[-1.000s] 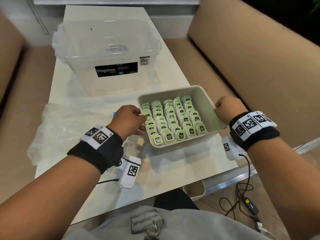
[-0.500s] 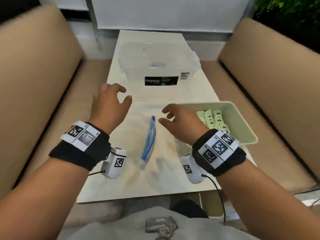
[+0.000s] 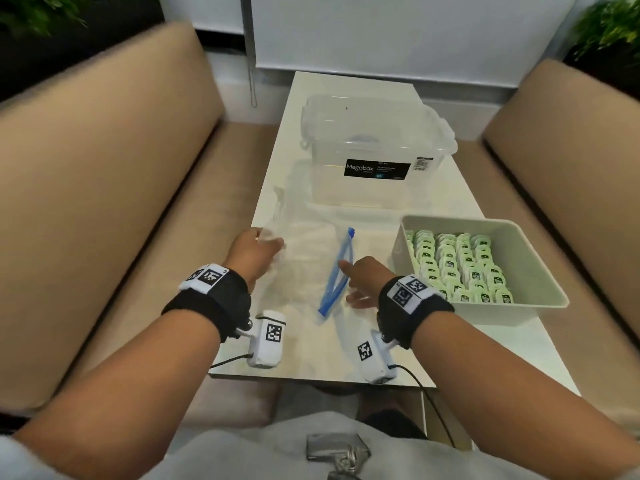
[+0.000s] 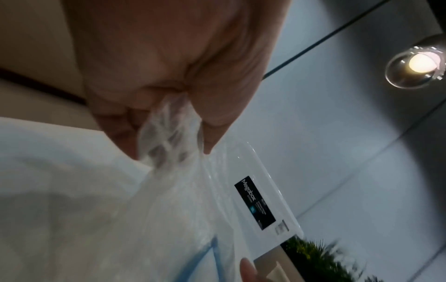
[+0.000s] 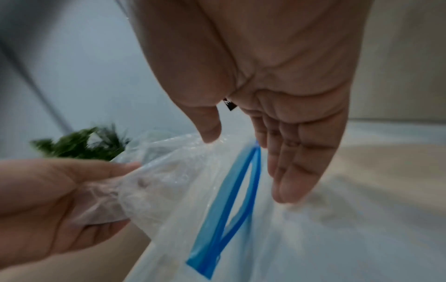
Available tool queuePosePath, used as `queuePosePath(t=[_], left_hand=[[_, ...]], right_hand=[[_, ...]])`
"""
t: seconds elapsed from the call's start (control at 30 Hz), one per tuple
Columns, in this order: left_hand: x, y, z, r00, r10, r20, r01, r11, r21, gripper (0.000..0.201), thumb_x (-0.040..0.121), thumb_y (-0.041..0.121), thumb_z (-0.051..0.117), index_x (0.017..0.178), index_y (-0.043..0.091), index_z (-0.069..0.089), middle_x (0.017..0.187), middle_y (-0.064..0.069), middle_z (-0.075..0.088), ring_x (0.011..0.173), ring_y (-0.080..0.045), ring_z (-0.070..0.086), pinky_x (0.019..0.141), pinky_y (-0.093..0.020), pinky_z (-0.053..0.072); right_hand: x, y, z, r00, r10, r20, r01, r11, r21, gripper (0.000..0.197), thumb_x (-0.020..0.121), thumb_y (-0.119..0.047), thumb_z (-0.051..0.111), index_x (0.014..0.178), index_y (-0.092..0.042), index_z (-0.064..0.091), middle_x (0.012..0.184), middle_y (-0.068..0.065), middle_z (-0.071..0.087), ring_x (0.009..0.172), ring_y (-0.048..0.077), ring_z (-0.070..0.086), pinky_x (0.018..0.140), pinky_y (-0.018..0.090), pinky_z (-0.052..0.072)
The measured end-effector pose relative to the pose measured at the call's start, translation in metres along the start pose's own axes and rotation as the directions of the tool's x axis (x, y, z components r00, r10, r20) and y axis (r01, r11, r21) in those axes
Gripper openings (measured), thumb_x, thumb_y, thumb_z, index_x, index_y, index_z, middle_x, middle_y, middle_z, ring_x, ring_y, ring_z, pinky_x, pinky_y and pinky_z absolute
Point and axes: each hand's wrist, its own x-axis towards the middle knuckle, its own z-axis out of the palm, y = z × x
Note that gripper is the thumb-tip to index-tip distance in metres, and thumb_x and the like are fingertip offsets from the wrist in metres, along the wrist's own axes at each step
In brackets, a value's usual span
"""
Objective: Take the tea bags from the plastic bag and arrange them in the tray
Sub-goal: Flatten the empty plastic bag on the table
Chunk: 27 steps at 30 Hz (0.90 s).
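Now L hand (image 3: 254, 252) grips plastic bag (image 3: 308, 268) far end.

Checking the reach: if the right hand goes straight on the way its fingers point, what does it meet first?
Most likely the blue zip strip of the plastic bag; the right hand hovers open just beside it, though depth is unclear.

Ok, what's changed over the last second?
Both hands left the tray and moved left to the bag. The left hand now grips its bunched far end; the right hand hovers open beside the blue zip. The tea bags stay in rows in the tray, the clear box behind.
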Motion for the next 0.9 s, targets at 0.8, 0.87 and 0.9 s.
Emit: queuePosePath(t=[0.8, 0.87, 0.9], left_hand=[[-0.003, 0.054, 0.016, 0.977, 0.154, 0.150, -0.102, 0.947, -0.303, 0.013, 0.095, 0.033, 0.060, 0.104, 0.024, 0.057, 0.109, 0.005, 0.064, 0.096, -0.012, 0.061, 0.080, -0.032, 0.051], [-0.002, 0.051, 0.021, 0.984, 0.145, 0.099, -0.120, 0.968, -0.223, 0.028, 0.095, 0.043, 0.056, 0.113, 0.022, 0.053, 0.114, 0.003, 0.057, 0.103, -0.013, 0.056, 0.081, -0.034, 0.050], [-0.001, 0.048, 0.019, 0.987, 0.153, 0.051, -0.140, 0.970, -0.199, 0.033, 0.096, 0.044, 0.054, 0.119, 0.020, 0.051, 0.117, 0.001, 0.055, 0.105, -0.014, 0.056, 0.081, -0.034, 0.050]], right_hand=[[-0.037, -0.049, -0.071, 0.766, -0.556, -0.323, 0.612, 0.474, 0.633, 0.018, 0.085, 0.003, 0.064, 0.089, -0.013, 0.057, 0.077, 0.001, 0.057, 0.059, 0.016, 0.050, 0.059, 0.027, 0.048], [-0.043, -0.051, -0.087, 0.725, -0.572, -0.383, 0.666, 0.442, 0.601, 0.019, 0.085, 0.004, 0.064, 0.090, -0.012, 0.056, 0.078, -0.001, 0.059, 0.058, 0.013, 0.051, 0.059, 0.027, 0.047], [-0.046, -0.052, -0.094, 0.708, -0.581, -0.402, 0.686, 0.431, 0.586, 0.019, 0.085, 0.004, 0.064, 0.089, -0.011, 0.055, 0.077, -0.001, 0.059, 0.056, 0.012, 0.051, 0.058, 0.026, 0.047]])
